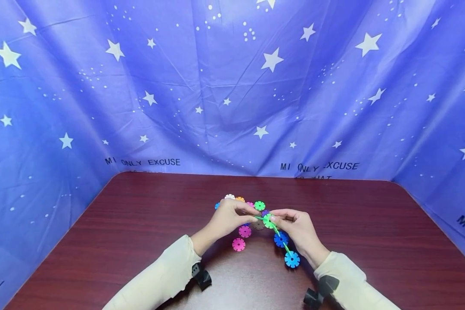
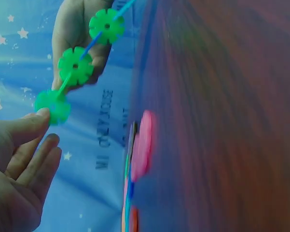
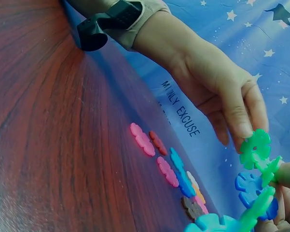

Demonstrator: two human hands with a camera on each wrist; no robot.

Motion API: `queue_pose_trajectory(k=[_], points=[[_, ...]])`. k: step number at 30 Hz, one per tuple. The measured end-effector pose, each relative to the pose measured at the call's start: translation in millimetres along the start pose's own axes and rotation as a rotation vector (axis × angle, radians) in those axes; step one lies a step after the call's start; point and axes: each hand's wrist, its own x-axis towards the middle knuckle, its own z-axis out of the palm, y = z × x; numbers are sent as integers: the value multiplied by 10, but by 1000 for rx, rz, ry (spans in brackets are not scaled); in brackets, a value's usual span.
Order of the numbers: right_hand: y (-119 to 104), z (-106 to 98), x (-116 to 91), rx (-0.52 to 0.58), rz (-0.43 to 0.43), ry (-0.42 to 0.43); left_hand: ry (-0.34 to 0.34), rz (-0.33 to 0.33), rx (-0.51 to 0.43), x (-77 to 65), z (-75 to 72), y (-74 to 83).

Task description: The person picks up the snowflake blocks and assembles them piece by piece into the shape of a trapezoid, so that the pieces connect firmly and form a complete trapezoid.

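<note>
A chain of notched plastic snowflake discs, green and blue, is stretched between the two hands, raised above the table. My left hand (image 1: 225, 220) pinches the end green disc (image 2: 58, 110) between thumb and fingers. My right hand (image 1: 301, 230) grips the chain at a green disc (image 1: 268, 221) joined to that end one. From there the chain hangs toward the front, through a dark blue disc (image 1: 280, 239) to a light blue disc (image 1: 292, 259) at its lower end. Edge-on green discs link these. In the right wrist view, the right hand's fingers (image 3: 287, 193) are partly cut off.
Loose discs lie on the dark red wooden table (image 1: 159, 258) around and beyond the hands: pink (image 1: 238, 244), another pink (image 1: 245, 231), brown (image 3: 190, 208), green (image 1: 259, 206), white (image 1: 230, 197) and several more. A blue star-patterned curtain (image 1: 232, 86) surrounds the table's back and sides.
</note>
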Motion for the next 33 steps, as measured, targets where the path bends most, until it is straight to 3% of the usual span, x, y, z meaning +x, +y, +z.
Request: queue_pose_trajectory(k=[4,10,14,22,33], points=[[9,-11,7,2,-7,-1,12,-57,25,-38,-141,-108],[8,-19,13,20,-7,-11,1,-273,7,-159,-341,-242],[11,-15,15,34,5,-10,-13,-361,-21,-227,-419,-297],[6,-7,3,70,34,-22,-90,-394,-140,-292,-508,-471],[4,-3,2,67,35,-27,-154,-315,97,-306,-465,-490]])
